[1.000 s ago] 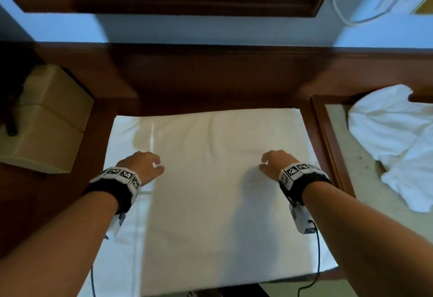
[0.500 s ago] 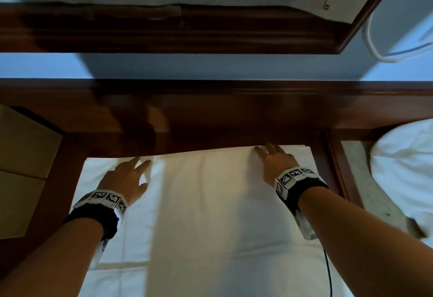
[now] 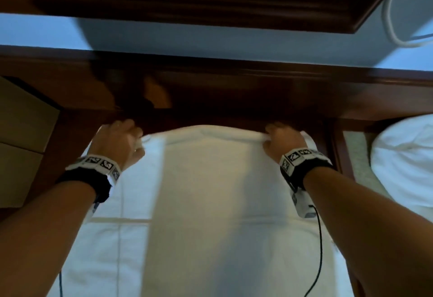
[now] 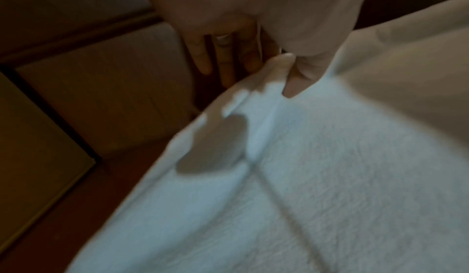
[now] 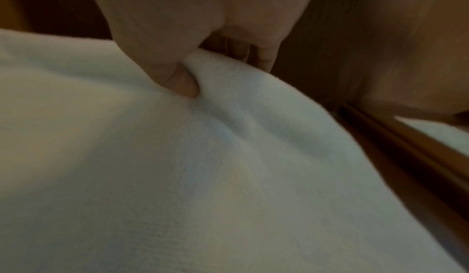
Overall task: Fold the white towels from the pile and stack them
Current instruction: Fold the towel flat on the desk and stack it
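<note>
From my head camera, a big white towel (image 3: 210,203) lies spread flat on the dark wooden table (image 3: 77,128). It reaches from the near edge up to the far edge. My left hand (image 3: 119,143) is at the towel's far left corner. Its fingers are curled and they pinch the cloth there. My right hand (image 3: 282,141) is at the far right corner, and it pinches the cloth too. The far edge of the towel is lifted a bit between my two hands. A heap of more white towels (image 3: 403,170) sits off the right side of the table, well apart from my hands. A brown box (image 3: 21,137) sits by the table's left edge.

From my left wrist camera, my thumb (image 4: 302,76) presses on top of the towel (image 4: 304,177) edge. My fingers (image 4: 225,60) go down behind it. So the edge is squeezed between them. The brown box (image 4: 101,97) is close beside the towel.

From my right wrist camera, my thumb (image 5: 177,80) presses into the towel (image 5: 177,177) from on top. My fingers (image 5: 264,58) are tucked behind the edge. The cloth bunches up into a small fold where I hold it. The picture is blurry.
</note>
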`<state>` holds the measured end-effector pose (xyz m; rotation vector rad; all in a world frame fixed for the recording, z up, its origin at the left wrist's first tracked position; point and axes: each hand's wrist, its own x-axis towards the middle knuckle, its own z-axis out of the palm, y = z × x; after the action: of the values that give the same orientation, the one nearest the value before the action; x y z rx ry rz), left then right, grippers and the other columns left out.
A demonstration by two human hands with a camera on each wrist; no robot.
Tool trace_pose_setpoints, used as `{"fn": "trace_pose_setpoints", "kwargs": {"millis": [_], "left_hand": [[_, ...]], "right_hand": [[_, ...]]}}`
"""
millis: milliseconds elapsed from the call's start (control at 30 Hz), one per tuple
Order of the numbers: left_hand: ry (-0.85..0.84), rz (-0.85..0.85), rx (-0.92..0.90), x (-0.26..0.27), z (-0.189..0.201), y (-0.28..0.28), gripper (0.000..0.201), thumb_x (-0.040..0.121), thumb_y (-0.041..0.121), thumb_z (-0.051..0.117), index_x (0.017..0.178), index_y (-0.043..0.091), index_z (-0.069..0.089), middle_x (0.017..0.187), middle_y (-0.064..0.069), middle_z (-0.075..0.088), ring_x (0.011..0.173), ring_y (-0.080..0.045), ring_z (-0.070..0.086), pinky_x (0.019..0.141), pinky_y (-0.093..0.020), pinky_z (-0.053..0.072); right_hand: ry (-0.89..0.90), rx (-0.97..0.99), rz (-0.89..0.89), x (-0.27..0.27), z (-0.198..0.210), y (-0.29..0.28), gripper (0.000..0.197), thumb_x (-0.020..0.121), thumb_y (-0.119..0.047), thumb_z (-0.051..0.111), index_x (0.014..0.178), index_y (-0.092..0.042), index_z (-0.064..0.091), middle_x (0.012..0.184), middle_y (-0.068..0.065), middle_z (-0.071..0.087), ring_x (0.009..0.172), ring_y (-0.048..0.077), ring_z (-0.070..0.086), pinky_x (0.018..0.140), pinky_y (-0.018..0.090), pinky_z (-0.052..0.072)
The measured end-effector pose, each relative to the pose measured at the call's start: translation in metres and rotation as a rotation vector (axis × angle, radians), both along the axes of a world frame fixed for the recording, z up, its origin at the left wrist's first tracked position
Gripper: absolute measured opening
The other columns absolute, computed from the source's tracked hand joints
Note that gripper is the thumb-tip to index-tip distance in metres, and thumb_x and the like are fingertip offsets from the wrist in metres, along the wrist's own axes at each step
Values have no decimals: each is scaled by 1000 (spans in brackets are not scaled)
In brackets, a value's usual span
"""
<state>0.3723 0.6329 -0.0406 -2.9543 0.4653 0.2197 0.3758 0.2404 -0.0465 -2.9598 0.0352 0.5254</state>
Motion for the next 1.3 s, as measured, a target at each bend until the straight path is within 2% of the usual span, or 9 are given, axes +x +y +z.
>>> {"fn": "trace_pose_setpoints", "kwargs": {"millis": [167,267,433,600,900,1033,1133,1200,1300], "left_hand": [[179,256,-188,-3,50,2,25,78,27,75,96,19,60,83,-5,63,84,-33,64,71,-37,53],[218,268,-222,-31,64,10,19,85,29,69,94,25,53,72,1,59,74,-30,61,66,-35,53],[85,107,-33,-102,79,28,15,89,35,64,86,21,60,75,-2,65,78,-30,63,73,-35,44],[-196,-138,-3,-196,64,46,21,79,32,60,74,12,60,70,-10,52,64,-33,57,72,-47,37],[100,24,80,-332,-26,48,35,56,23,87,83,12,66,77,-12,61,69,-35,61,78,-47,35],[106,-17,14,-337,-44,42,53,69,18,73,120,10,62,112,-22,60,92,-42,60,76,-54,47],[187,28,-48,-335,-57,41,68,88,16,59,152,19,39,155,-20,35,133,-47,41,93,-61,48],[252,105,-61,-326,-63,43,66,99,22,47,158,29,20,165,-11,14,147,-40,24,106,-58,40],[206,146,-185,-315,-53,43,60,98,14,51,154,22,33,161,-11,29,141,-39,37,105,-59,43]], "right_hand": [[-50,84,-58,-8,38,3,32,89,-27,56,119,-17,52,84,5,57,76,32,57,65,34,46],[-58,2,-7,-36,55,7,19,90,-28,53,107,-22,49,76,0,52,72,29,53,73,36,44],[-157,-82,22,-112,67,12,8,87,-29,53,88,-22,57,84,-1,53,86,29,56,94,43,31],[-205,-198,37,-218,56,18,25,84,-31,59,101,-15,69,94,6,59,97,32,56,97,49,30],[115,-357,10,-358,-13,16,39,80,-15,55,117,-23,54,115,4,54,115,29,41,101,51,24],[13,-369,85,-370,-25,7,40,72,-7,62,111,-14,62,124,15,53,113,37,47,95,54,35],[53,-263,104,-366,-37,-3,61,81,-6,56,140,-11,43,148,29,33,134,49,36,103,59,37],[83,-188,78,-357,-41,-6,64,86,0,46,148,-8,31,152,33,23,139,51,27,104,60,39],[8,-86,25,-345,-33,-10,55,88,6,44,141,-7,41,151,27,32,137,44,37,86,58,50]]}}
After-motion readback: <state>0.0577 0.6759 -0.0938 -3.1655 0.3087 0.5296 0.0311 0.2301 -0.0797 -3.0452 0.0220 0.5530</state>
